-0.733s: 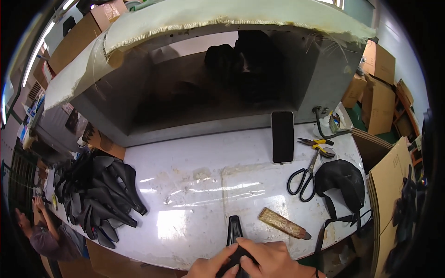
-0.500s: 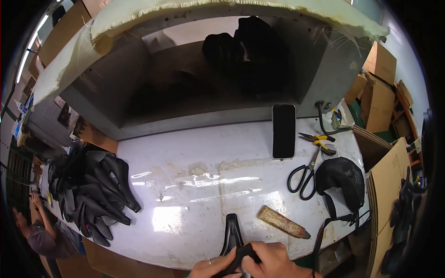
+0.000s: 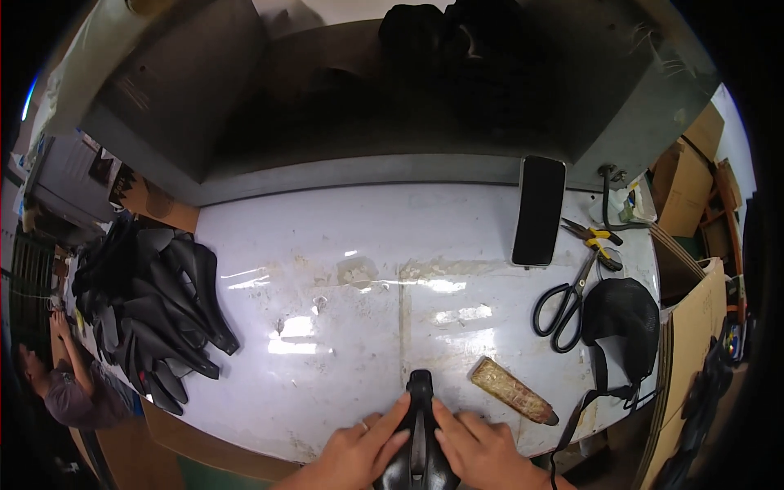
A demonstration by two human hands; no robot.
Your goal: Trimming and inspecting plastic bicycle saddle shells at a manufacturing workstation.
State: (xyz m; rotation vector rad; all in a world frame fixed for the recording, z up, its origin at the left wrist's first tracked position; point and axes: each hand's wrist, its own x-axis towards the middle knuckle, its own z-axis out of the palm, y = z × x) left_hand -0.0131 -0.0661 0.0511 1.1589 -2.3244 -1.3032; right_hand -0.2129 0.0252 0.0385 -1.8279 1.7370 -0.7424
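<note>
Saddle: a black bicycle saddle (image 3: pixel 420 433) lay at the near edge of the surface, its narrow nose pointing away from the person, its wide end cut off by the lower rim of the view.
Left hand: the left hand (image 3: pixel 359 453) lay along the saddle's left side, fingers (image 3: pixel 390 420) pressed on its flank, a ring on one finger; its grip was clenched on the saddle.
Right hand: the right hand (image 3: pixel 482 449) mirrored it on the right side, fingers (image 3: pixel 447 416) touching the saddle; its grip was also closed on the saddle.
Surface: a white, scuffed surface (image 3: pixel 327 245) with glare patches near the middle.
Block: a brownish oblong block (image 3: pixel 513 390) lay just beside the right hand, tilted.
Scissors: black-handled scissors (image 3: pixel 563 306) lay to the right, well apart from the hands.
Phone: a dark phone (image 3: pixel 539 211) lay flat beyond the scissors, near the back edge.
Pliers: yellow-handled pliers (image 3: pixel 594 238) lay beside the phone.
Mask: a black mesh mask (image 3: pixel 622 314) with straps sat at the right edge.
Stack: a heap of black saddles (image 3: pixel 155 302) lay at the left end.
Other person: someone in a purple top (image 3: pixel 73 396) was below the left edge.
</note>
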